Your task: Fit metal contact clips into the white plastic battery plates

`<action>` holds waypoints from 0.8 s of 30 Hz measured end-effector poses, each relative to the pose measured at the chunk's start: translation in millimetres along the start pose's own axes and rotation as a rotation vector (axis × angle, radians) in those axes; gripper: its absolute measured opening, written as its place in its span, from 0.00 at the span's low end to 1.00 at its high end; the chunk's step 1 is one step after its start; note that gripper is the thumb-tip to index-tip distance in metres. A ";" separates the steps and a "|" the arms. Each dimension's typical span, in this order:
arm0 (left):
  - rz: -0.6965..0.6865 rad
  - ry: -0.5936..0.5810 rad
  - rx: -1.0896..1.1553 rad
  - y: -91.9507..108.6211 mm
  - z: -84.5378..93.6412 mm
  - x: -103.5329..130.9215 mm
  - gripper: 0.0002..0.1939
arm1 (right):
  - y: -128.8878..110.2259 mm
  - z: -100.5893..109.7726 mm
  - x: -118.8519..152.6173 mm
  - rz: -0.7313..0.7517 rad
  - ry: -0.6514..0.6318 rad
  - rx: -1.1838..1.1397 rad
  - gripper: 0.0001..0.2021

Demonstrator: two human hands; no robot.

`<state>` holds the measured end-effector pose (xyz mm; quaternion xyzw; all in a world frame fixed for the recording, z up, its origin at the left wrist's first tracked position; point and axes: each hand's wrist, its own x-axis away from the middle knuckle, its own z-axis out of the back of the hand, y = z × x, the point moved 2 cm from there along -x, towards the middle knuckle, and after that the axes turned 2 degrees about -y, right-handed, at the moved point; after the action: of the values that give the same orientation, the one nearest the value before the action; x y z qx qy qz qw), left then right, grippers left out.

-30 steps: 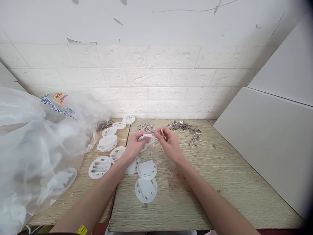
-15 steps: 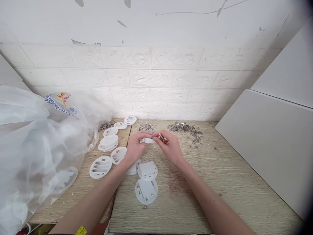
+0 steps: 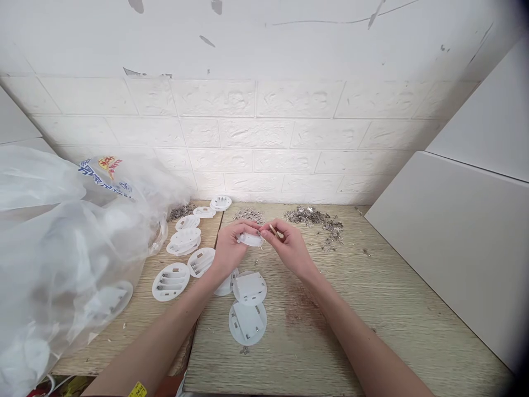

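My left hand (image 3: 232, 246) is closed on a round white plastic battery holder (image 3: 250, 239), held tilted above the table. Fingers of my right hand (image 3: 288, 246) pinch a thin tan stick (image 3: 275, 232) at the holder's right edge. Something small and metallic shows at the fingertips, too small to make out. Below my hands, two white battery holders lie overlapping, an upper one (image 3: 250, 288) and a nearer one (image 3: 248, 324), with their flat backs up. Another is partly hidden by my left wrist.
More battery holders (image 3: 171, 282) lie in a row on the left board. Small metal contacts are heaped at the back right (image 3: 314, 216), back middle (image 3: 248, 215) and back left. A clear plastic bag (image 3: 103, 237) bulges at left. White panels (image 3: 454, 237) lean at right, and a brick-patterned wall closes the back.
The held battery holder has tilted slightly, showing more of its white face. Both hands stay at nearly the same place, the right still with the stick.
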<state>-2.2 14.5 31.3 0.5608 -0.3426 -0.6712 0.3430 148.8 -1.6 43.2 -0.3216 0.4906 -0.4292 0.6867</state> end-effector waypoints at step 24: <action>0.046 0.009 0.022 1.7 2.8 -2.6 0.02 | -5.4 -3.6 3.3 0.004 -0.079 0.089 0.10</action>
<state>-4.4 16.0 34.4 0.5595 -0.3613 -0.6568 0.3536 144.4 -6.9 45.4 -0.3064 0.4440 -0.4361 0.7203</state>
